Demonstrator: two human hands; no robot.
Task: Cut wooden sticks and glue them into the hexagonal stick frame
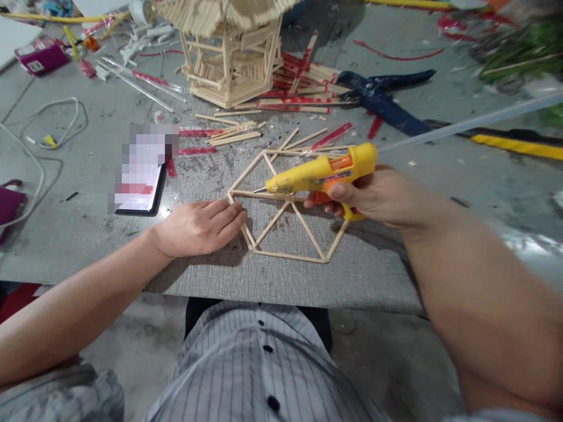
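Note:
A yellow hot glue gun (pixel 319 172) is gripped in my right hand (pixel 373 193), its fingers wrapped about the handle and trigger. The metal nozzle points left, just above a stick near the left corner of a flat hexagonal frame (pixel 290 256) made of thin wooden sticks with inner spokes. A clear glue stick (pixel 466 123) sticks out of the gun's rear. My left hand (pixel 204 227) presses its fingers together on the frame's left edge, beside that corner. Its fingertips partly hide the stick under them. The gun and right hand cover part of the frame's right side.
Behind the frame stands a stick-built pavilion model (pixel 229 64). Loose sticks (pixel 235 133) and red-wrapped sticks (pixel 303 88) lie around it. Blue pliers (pixel 387 99) rest at the back right, near a yellow-and-black tool (pixel 514 143). A phone (pixel 143 170) and white cable (pixel 41 164) lie left.

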